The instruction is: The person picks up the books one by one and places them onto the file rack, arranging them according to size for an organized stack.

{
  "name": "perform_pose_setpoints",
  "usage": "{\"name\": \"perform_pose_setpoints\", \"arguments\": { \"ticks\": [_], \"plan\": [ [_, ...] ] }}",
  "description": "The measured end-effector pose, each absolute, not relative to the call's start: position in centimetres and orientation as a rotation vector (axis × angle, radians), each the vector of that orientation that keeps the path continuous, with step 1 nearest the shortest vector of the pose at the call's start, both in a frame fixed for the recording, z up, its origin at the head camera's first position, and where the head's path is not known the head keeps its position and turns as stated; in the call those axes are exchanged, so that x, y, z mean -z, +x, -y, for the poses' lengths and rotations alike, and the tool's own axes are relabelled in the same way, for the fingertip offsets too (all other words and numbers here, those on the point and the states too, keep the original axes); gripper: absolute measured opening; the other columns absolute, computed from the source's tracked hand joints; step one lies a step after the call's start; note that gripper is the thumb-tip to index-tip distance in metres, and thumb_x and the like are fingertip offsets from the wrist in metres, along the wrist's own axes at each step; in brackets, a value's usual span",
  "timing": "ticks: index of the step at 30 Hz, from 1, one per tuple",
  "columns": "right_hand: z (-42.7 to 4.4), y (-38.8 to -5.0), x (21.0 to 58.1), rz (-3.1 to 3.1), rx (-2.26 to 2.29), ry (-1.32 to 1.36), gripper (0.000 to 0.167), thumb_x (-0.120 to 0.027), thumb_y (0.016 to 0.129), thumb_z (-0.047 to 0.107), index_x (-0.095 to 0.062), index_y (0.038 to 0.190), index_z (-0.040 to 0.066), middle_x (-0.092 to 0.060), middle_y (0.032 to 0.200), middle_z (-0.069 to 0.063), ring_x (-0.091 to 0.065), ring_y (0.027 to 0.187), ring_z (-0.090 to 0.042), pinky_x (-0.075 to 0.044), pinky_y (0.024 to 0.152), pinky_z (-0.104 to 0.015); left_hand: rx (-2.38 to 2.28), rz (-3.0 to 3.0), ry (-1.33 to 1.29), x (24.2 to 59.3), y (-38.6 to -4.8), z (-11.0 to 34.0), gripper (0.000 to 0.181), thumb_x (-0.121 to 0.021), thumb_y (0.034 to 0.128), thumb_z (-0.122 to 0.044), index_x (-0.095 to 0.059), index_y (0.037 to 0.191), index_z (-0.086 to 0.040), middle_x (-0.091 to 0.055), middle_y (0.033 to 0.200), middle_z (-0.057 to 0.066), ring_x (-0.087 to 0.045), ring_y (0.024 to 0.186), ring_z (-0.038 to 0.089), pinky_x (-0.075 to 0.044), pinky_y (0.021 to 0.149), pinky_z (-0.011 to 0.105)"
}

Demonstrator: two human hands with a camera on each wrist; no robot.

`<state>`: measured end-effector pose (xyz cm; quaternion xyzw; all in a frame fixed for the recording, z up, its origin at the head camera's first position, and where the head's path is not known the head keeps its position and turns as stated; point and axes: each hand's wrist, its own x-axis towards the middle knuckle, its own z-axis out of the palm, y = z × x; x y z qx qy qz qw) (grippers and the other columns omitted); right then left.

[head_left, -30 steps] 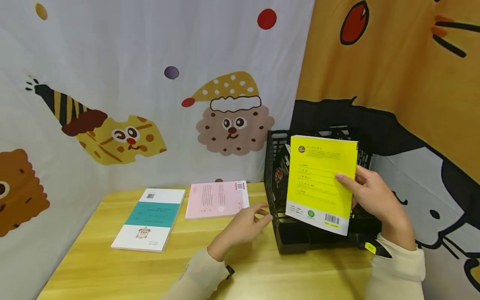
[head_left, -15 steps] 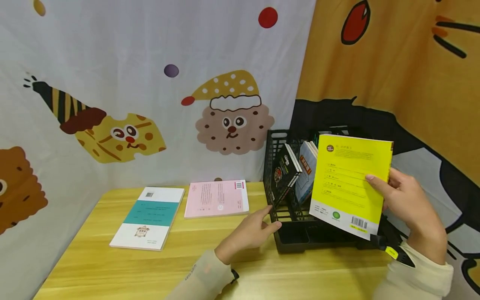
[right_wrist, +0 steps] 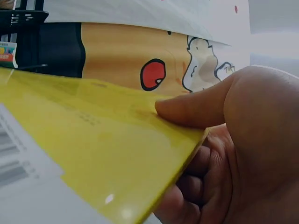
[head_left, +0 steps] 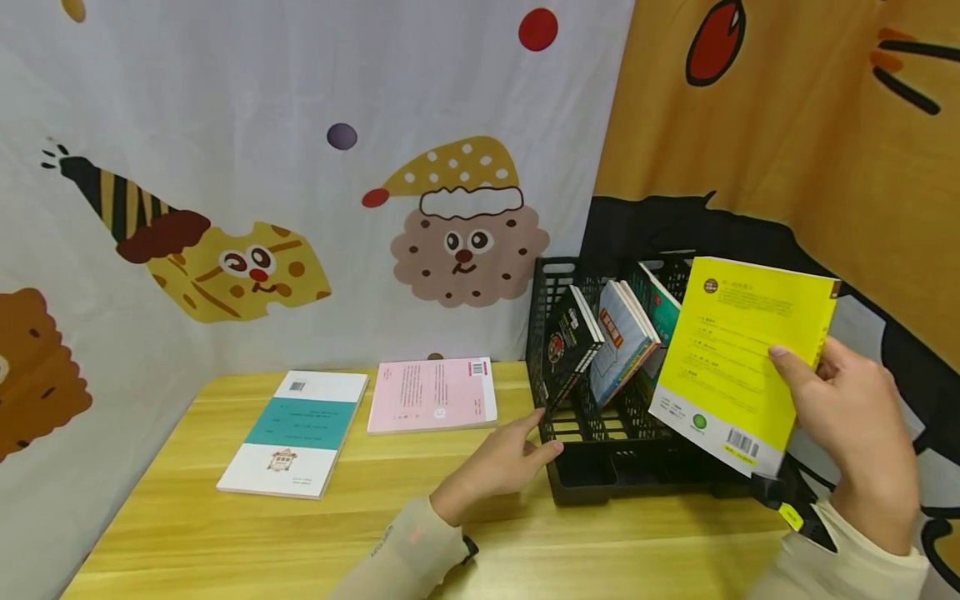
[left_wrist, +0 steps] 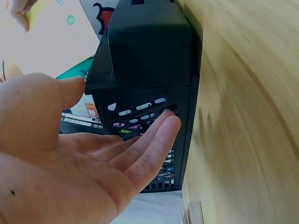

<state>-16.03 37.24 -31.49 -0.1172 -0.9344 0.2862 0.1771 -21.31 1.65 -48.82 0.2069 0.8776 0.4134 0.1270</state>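
Yellow book: compared with a second ago, the yellow book (head_left: 738,358) is farther right, along with the right hand (head_left: 862,425); the books it covered in the rack (head_left: 577,493) now show, the green one included.
Right hand: clamped on the yellow book's right edge, thumb on the printed face and fingers behind.
Book's place: held up and tilted, hiding the right part of the rack in the head view, with the white strip and barcode at its lower end.
Left hand: the left hand (head_left: 495,462) is at the rack's near left corner, fingers stretched along the slotted side, thumb by the front edge, nothing gripped.
Hands: well apart, the front of the rack between them.
Rack: black plastic; black books (head_left: 567,346) lean at the left, a blue book (head_left: 617,340) stands tilted beside them, and a green book (head_left: 662,307) is partly hidden behind the yellow one.
Table: on the wooden table (head_left: 225,542), left of the rack, a pink book (head_left: 432,396) and a white-and-teal book (head_left: 300,425) lie flat, near each other.
Backdrop: cartoon-printed curtain (head_left: 262,67) behind.
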Motion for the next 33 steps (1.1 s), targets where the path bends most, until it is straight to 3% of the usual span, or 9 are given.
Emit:
{"name": "perform_pose_setpoints", "arguments": {
  "ticks": [5,10,15,17,23,29,33],
  "plan": [
    [-37.3,-15.9,31.2,2.605,-0.785,-0.472,0.065,-0.048,0.117,0.042,-0.046,0.163,-0.004,-0.069,0.129,-0.041,-0.074,0.083,-0.042,-0.045,0.050,-0.024,-1.204,-2.546,0.606,48.9,-21.3,-1.7,0.082,-0.056,0.1115,-0.061,-0.034,0.174,-0.013,-0.070,0.149,0.018,-0.079,0.116,0.019,-0.063,0.103,0.044],
    [-37.1,-16.6,31.5,2.562,-0.794,-0.493,0.065,-0.049,0.116,0.045,-0.050,0.163,0.000,-0.069,0.131,-0.038,-0.072,0.092,-0.045,-0.044,0.048,-0.022,-1.208,-2.547,0.599,48.9,-21.2,-1.6,0.082,-0.057,0.1113,-0.060,-0.036,0.174,-0.013,-0.073,0.146,0.018,-0.079,0.116,0.019,-0.063,0.103,0.044],
    [-36.8,-18.0,32.2,2.532,-0.751,-0.392,0.062,-0.051,0.114,0.048,-0.060,0.154,0.001,-0.074,0.122,-0.036,-0.065,0.072,-0.024,-0.040,0.044,-0.031,-1.203,-2.549,0.596,48.9,-21.3,-1.6,0.081,-0.058,0.1112,-0.061,-0.036,0.174,-0.013,-0.074,0.144,0.018,-0.079,0.115,0.019,-0.063,0.102,0.043],
    [-36.6,-18.7,32.7,2.511,-0.721,-0.354,0.058,-0.052,0.114,0.047,-0.064,0.147,0.000,-0.076,0.115,-0.036,-0.064,0.066,-0.022,-0.038,0.042,-0.032,-1.201,-2.552,0.599,48.8,-21.3,-1.6,0.081,-0.058,0.1114,-0.060,-0.037,0.173,-0.012,-0.076,0.140,0.018,-0.080,0.114,0.018,-0.063,0.101,0.042],
    [-35.0,-21.4,34.5,2.419,-0.666,-0.288,0.049,-0.055,0.114,0.039,-0.069,0.131,-0.005,-0.076,0.101,-0.037,-0.071,0.069,-0.044,-0.037,0.040,-0.029,-1.212,-2.550,0.605,48.8,-21.4,-1.5,0.080,-0.059,0.1121,-0.056,-0.037,0.173,-0.010,-0.076,0.139,0.018,-0.080,0.113,0.018,-0.064,0.098,0.040],
    [-33.8,-24.0,37.0,2.366,-0.642,-0.210,0.041,-0.062,0.113,0.032,-0.070,0.115,-0.008,-0.073,0.080,-0.033,-0.066,0.059,-0.045,-0.035,0.044,-0.032,-1.216,-2.544,0.608,49.0,-21.5,-1.5,0.079,-0.056,0.1125,-0.059,-0.037,0.173,-0.012,-0.074,0.143,0.018,-0.079,0.112,0.017,-0.064,0.096,0.039],
    [-33.5,-25.3,38.4,2.389,-0.697,-0.189,0.041,-0.063,0.113,0.031,-0.070,0.115,-0.009,-0.074,0.085,-0.035,-0.071,0.065,-0.048,-0.040,0.045,-0.030,-1.223,-2.538,0.612,49.1,-21.5,-1.5,0.077,-0.056,0.1134,-0.056,-0.037,0.173,-0.012,-0.076,0.139,0.016,-0.079,0.109,0.016,-0.063,0.093,0.037]
  ]
}}
